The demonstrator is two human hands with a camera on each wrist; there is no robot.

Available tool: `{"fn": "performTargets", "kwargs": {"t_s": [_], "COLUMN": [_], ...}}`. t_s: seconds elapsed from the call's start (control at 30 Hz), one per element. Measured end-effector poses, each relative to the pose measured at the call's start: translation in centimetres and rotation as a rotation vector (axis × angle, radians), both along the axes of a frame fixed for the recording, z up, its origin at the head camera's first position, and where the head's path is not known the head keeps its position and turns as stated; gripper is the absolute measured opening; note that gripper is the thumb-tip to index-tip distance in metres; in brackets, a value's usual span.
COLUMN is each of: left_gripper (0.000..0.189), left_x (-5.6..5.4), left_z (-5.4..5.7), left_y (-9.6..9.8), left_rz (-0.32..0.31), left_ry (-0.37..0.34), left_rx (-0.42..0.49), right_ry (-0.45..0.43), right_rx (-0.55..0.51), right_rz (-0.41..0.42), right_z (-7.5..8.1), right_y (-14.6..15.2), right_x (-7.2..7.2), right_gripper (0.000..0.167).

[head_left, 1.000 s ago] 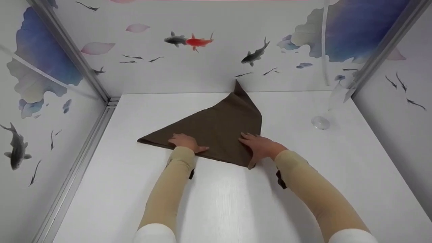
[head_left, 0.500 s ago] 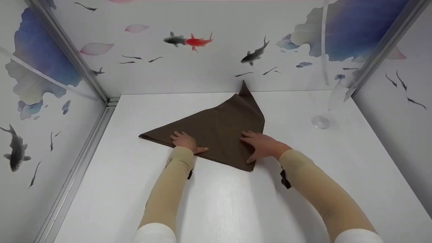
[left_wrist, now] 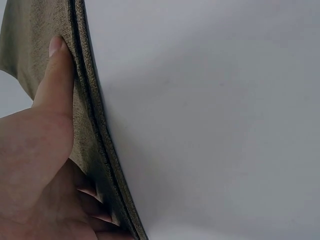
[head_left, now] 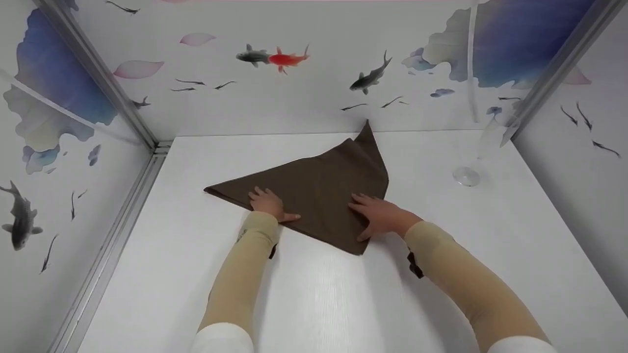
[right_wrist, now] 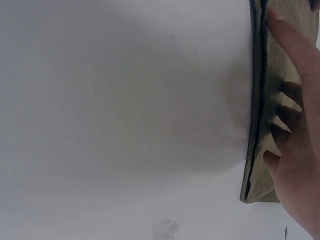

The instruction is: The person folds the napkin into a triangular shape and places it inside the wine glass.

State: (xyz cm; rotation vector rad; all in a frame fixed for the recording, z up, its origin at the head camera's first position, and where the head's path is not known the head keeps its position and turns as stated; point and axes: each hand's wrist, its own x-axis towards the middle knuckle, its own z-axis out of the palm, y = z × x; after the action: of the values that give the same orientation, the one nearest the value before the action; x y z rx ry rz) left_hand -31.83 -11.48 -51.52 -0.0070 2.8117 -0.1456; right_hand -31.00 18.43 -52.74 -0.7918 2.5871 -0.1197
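A brown cloth [head_left: 319, 171], folded in layers into a rough triangle, lies flat on the white table. One corner points left, one toward the person, and a narrow tip reaches the back wall. My left hand [head_left: 267, 203] rests on its front edge, fingers spread and thumb out to the right. Along the cloth's right side lies my right hand [head_left: 382, 215], its fingertips on the fabric and the thumb near the front corner. In the left wrist view, the thumb [left_wrist: 60, 70] presses beside the layered edge. The right wrist view shows several fingertips of the right hand [right_wrist: 305, 130] touching the cloth [right_wrist: 261, 75].
A clear stemmed glass [head_left: 466, 176] stands at the back right of the table [head_left: 314, 294]. White walls with painted fish [head_left: 370, 76] and metal corner posts [head_left: 103, 73] enclose the left, back and right sides.
The cloth has turned clockwise under both hands: its left corner moved away from the person, the back tip moved right, and the front corner came nearer. Both hands stay on the cloth.
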Motion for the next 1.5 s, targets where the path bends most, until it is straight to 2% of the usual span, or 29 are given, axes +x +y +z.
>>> {"fn": "performTargets", "kwargs": {"t_s": [0.17, 0.4, 0.5, 0.63, 0.73, 0.83, 0.97, 1.17, 1.37, 1.5], "left_gripper": [0.125, 0.129, 0.126, 0.114, 0.103, 0.098, 0.103, 0.113, 0.118, 0.119], "left_x": [-0.5, -1.5, -1.1, -0.1, 0.4, 0.8, 1.0, 1.0, 1.5, 2.1], "left_z": [-0.5, -1.7, -1.5, -0.3, 0.3, 0.2, -0.2, -0.8, -0.6, -0.1], "left_y": [-0.5, -1.3, -1.3, -0.7, 0.1, 1.1, 2.7, 4.6, 5.8, 6.3], "left_rz": [0.003, 0.031, 0.034, 0.004, -0.034, -0.079, -0.124, -0.148, -0.149, -0.178], "left_ry": [0.000, 0.005, 0.028, 0.044, 0.037, 0.031, 0.018, -0.018, -0.020, -0.022], "left_rx": [0.022, 0.081, 0.113, 0.172, 0.205, 0.217, 0.220, 0.191, 0.179, 0.190], "right_ry": [-0.008, 0.001, -0.008, -0.021, -0.025, -0.027, -0.027, -0.035, -0.036, -0.042], "right_rx": [-0.024, -0.007, -0.003, -0.011, -0.011, -0.004, -0.006, -0.001, -0.027, -0.025], "right_rz": [-0.004, -0.036, -0.053, -0.071, -0.080, -0.094, -0.114, -0.154, -0.186, -0.212], "right_z": [-0.1, -0.1, -0.2, -0.2, -0.1, -0.2, -0.3, -0.2, -0.1, -0.2], "right_y": [-0.3, -1.0, -1.2, -1.3, -1.3, -1.4, -1.5, -1.8, -2.0, -1.9], "right_x": [0.6, 1.0, 1.2, 1.6, 1.8, 1.9, 2.1, 2.5, 3.0, 3.3], "right_gripper": [0.100, 0.099, 0.100, 0.101, 0.101, 0.101, 0.101, 0.102, 0.103, 0.104]}}
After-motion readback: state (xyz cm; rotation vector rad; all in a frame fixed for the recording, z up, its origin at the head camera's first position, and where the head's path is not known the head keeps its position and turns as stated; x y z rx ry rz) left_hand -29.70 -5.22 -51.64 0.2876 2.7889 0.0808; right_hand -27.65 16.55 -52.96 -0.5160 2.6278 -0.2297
